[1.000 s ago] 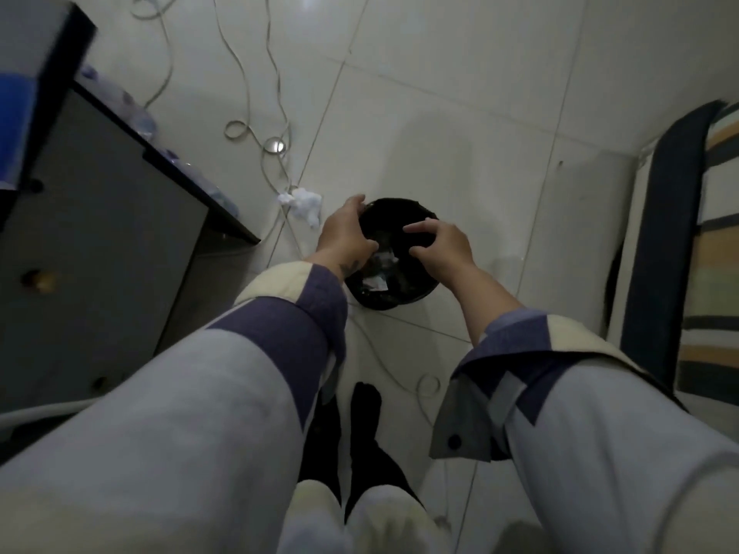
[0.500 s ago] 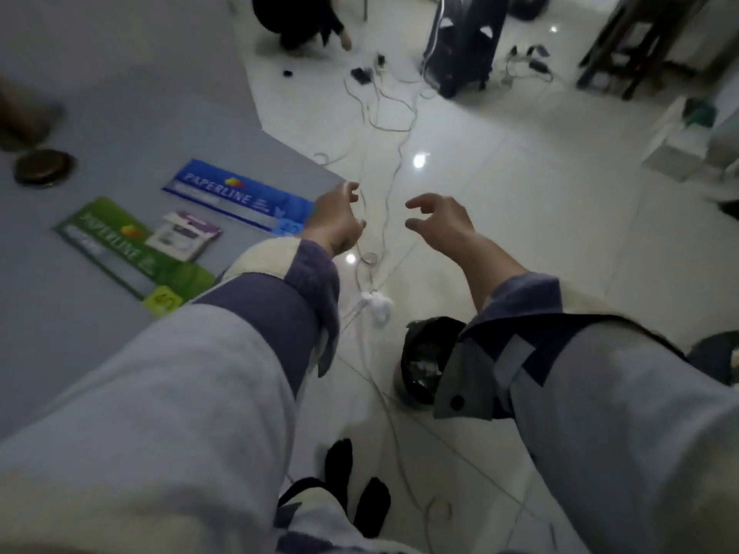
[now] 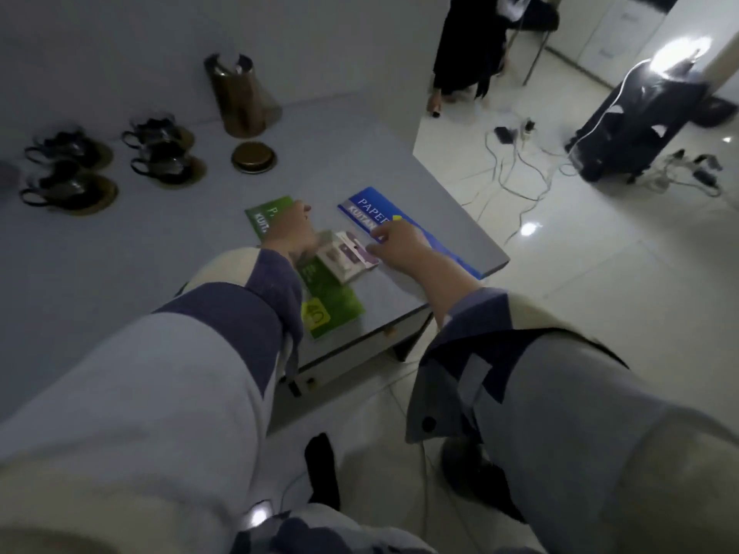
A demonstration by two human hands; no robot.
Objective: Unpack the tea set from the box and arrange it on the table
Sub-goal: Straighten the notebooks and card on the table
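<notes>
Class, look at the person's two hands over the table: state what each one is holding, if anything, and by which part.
Neither hand plainly grips anything. The left hand and right hand reach to the small white-and-purple packet; whether the fingers touch it cannot be told.

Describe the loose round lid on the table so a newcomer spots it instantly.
On the grey table, find the tall brass pot at the back. Directly in front of it lies the lid, a flat brass disc. Unlike the cups to its left, it has no handle or saucer.

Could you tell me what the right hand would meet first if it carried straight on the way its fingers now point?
Probably the blue paper pack: the right hand points over its near end, fingertips seemingly just above it, though depth is unclear.
</notes>
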